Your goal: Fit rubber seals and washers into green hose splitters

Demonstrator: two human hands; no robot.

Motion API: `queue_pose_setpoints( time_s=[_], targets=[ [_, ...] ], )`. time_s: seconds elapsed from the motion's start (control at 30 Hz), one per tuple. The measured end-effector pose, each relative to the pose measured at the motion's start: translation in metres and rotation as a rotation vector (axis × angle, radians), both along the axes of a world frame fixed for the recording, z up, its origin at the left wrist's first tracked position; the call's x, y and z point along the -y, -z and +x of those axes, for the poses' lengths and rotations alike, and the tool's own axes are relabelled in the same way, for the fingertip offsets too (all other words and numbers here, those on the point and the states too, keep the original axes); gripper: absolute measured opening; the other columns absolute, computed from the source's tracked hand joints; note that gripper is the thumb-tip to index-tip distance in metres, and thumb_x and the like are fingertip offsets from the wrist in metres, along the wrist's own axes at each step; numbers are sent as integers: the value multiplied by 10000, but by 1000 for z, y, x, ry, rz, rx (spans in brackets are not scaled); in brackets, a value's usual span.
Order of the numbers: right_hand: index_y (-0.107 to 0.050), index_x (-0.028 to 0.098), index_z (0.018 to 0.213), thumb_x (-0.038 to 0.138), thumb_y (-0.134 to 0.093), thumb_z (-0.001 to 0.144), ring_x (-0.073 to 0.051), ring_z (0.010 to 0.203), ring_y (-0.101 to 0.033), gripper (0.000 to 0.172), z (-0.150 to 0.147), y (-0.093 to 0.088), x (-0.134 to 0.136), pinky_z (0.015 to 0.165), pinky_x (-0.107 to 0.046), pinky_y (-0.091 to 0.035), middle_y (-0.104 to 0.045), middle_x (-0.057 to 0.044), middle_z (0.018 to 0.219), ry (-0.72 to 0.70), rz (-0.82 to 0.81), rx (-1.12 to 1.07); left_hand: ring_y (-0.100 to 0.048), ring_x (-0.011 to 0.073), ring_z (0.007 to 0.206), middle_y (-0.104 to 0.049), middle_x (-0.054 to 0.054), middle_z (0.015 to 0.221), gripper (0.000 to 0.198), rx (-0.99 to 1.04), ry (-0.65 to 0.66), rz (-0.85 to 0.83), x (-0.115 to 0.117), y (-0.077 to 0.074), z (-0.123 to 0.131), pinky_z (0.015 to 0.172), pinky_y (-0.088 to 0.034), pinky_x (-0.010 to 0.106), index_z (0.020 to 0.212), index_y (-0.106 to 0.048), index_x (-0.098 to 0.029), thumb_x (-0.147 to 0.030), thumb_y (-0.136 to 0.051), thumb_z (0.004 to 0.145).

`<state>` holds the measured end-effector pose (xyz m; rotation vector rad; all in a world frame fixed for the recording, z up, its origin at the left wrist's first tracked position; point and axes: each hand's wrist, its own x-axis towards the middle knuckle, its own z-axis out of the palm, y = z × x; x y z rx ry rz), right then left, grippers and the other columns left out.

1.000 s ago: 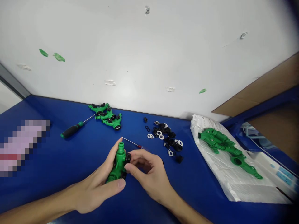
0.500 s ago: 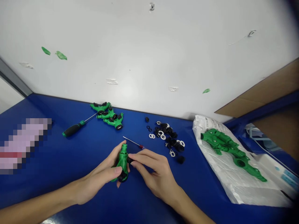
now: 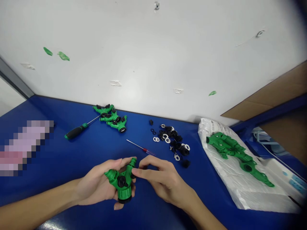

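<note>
A green Y-shaped hose splitter (image 3: 124,190) lies in my left hand (image 3: 102,182), whose fingers support it from behind and beneath. Its two necks point up and a black collar rings its lower end. One black valve knob (image 3: 122,181) faces me. At the right neck, the fingers of my right hand (image 3: 163,179) are closed around a second black knob, mostly hidden by the fingertips. Just beyond my hands a small screwdriver (image 3: 145,149) with a clear red-tinted handle rests on the blue table (image 3: 79,166).
Several assembled splitters (image 3: 117,123) sit by the wall, touching the tip of a green-black screwdriver (image 3: 76,131). Black fittings and white washers (image 3: 167,140) are scattered right of centre. Green splitter bodies (image 3: 225,145) lie on a white plastic bag (image 3: 240,182) at right. A pixelated patch covers the left.
My left hand has turned the splitter so both necks and the front knob now show, and it has lowered slightly. My right hand's fingers remain at the side knob.
</note>
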<state>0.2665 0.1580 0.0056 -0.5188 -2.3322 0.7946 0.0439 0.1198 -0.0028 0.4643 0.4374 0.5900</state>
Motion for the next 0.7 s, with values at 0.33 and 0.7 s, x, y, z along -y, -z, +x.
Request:
queue_pose_setpoints(
  time_s=[0.33, 0.7],
  targets=[
    [-634, 167, 1141, -3, -346, 895, -161, 820, -637, 415, -1, -3, 5, 682, -268, -559, -650, -104, 944, 46, 316, 125, -565, 287, 880, -553, 97, 954, 540, 28, 72, -128, 0, 1, -1, 575, -371, 311, 1237, -553, -189, -567, -507, 853],
    [-656, 188, 959, 199, -551, 927, -150, 721, -624, 109, 5, -14, -4, 660, -267, -508, -650, -55, 872, 242, -49, 206, -573, 280, 862, -565, 117, 979, 525, 28, -135, -234, -11, -5, -5, 531, -406, 309, 1151, -578, -150, -573, -402, 894]
  ],
)
